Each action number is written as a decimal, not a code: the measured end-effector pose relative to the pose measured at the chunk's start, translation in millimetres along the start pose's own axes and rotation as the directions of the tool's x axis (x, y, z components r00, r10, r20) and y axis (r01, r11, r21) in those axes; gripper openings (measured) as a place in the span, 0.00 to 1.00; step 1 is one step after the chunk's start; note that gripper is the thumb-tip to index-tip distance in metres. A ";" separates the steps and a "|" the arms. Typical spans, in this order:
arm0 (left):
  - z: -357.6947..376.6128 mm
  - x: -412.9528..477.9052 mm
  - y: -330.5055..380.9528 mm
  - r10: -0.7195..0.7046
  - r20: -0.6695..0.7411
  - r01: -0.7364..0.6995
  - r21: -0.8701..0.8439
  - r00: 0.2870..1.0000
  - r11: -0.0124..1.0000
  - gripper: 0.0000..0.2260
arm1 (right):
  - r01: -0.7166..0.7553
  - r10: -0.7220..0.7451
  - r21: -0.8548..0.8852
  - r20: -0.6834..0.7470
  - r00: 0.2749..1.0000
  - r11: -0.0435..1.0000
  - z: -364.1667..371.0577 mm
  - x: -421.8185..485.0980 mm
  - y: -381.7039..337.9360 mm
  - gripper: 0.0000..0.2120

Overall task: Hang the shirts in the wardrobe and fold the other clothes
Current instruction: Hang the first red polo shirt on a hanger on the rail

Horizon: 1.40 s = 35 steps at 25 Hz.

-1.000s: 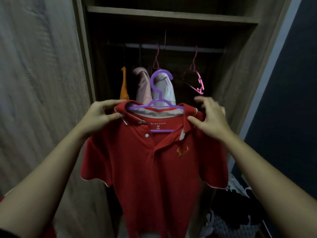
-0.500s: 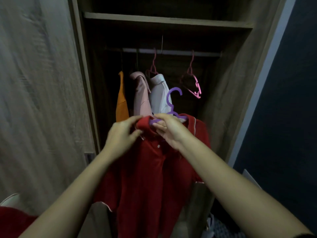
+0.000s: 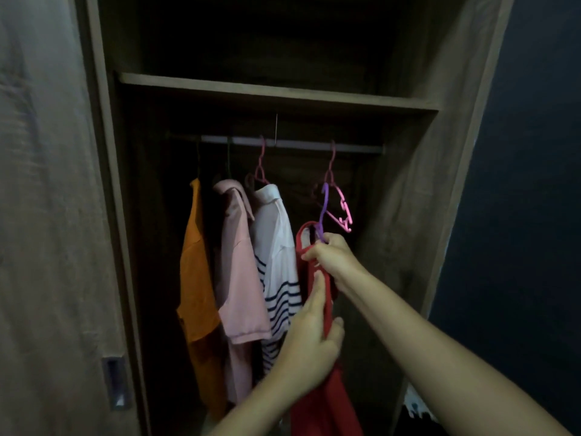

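Note:
A red polo shirt hangs edge-on from a purple hanger inside the open wardrobe. My right hand grips the hanger at the shirt's collar, its hook raised well below the rail. Lower down, my left hand pinches the red shirt's front edge. On the rail hang an orange shirt, a pink shirt and a white shirt with dark stripes.
An empty pink hanger hangs on the rail just behind the purple hook. A wooden shelf runs above the rail. The sliding door stands at left, the wardrobe's side panel at right.
The shirt has turned edge-on and moved up into the wardrobe, right of the white shirt. My right hand went to the hanger's neck; my left dropped lower on the shirt.

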<state>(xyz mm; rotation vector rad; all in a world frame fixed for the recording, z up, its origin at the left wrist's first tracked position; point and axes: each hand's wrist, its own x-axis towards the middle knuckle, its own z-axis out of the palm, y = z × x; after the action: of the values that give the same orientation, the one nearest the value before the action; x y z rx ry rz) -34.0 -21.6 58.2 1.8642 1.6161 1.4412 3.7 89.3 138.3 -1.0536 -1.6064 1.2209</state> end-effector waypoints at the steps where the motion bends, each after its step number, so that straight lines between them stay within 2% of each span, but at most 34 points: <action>1: 7.1 11.0 -0.9 0.029 -0.055 -0.028 0.011 0.998 1.000 0.34 | 0.030 -0.029 -0.035 0.017 0.999 0.999 -5.5 11.8 -5.7 0.11; 3: 19.2 35.6 -4.5 0.067 -0.142 -0.062 0.035 0.988 0.997 0.35 | 0.082 -0.078 -0.072 0.051 0.996 0.994 -14.7 41.0 -20.0 0.11; 9: 39.8 122.9 -23.6 0.086 -0.167 -0.085 0.008 0.982 0.996 0.34 | 0.228 -0.203 -0.190 0.142 0.969 0.955 -16.9 135.2 -52.5 0.13; 14: 31.9 191.0 -43.0 0.074 -0.230 -0.079 -0.009 0.970 0.997 0.34 | 0.340 -0.308 -0.174 0.187 0.933 0.924 -8.6 196.8 -74.6 0.05; 18: 36.0 212.8 -58.5 0.032 -0.201 -0.028 0.024 0.979 0.999 0.35 | 0.335 -0.293 -0.264 0.188 0.938 0.904 0.6 227.7 -62.9 0.04; 21: 42.9 211.8 -71.0 -0.024 -0.168 0.029 0.028 0.985 0.999 0.36 | 0.353 -0.300 -0.273 0.216 0.929 0.895 6.3 243.3 -44.1 0.10; 24: 44.0 218.2 -75.5 -0.007 -0.190 0.019 0.063 0.982 0.998 0.35 | 0.387 -0.322 -0.323 0.237 0.917 0.864 10.9 255.5 -45.5 0.15; 27: 43.7 229.8 -72.5 -0.007 -0.219 0.030 0.100 0.976 0.994 0.34 | 0.351 -0.263 -0.406 0.257 0.930 0.844 8.4 261.8 -53.0 0.18; 30: 47.0 223.1 -70.1 -0.019 -0.214 0.046 0.124 0.977 0.991 0.34 | 0.322 -0.197 -0.467 0.297 0.934 0.824 5.4 264.2 -50.7 0.15; 33: 48.3 212.2 -67.0 0.005 -0.237 0.025 0.126 0.972 0.992 0.34 | 0.385 -0.219 -0.579 0.337 0.916 0.719 3.7 256.3 -52.4 0.06; 35: 45.4 214.5 -65.1 0.011 -0.260 0.025 0.137 0.966 0.990 0.33 | 0.434 -0.236 -0.665 0.371 0.898 0.608 3.0 250.8 -54.2 0.07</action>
<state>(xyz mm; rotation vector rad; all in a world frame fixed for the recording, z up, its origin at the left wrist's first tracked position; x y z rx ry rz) -62.3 202.7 93.3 1.7988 1.8866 1.6684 -80.2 316.6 222.8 -0.9981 -2.4803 0.4120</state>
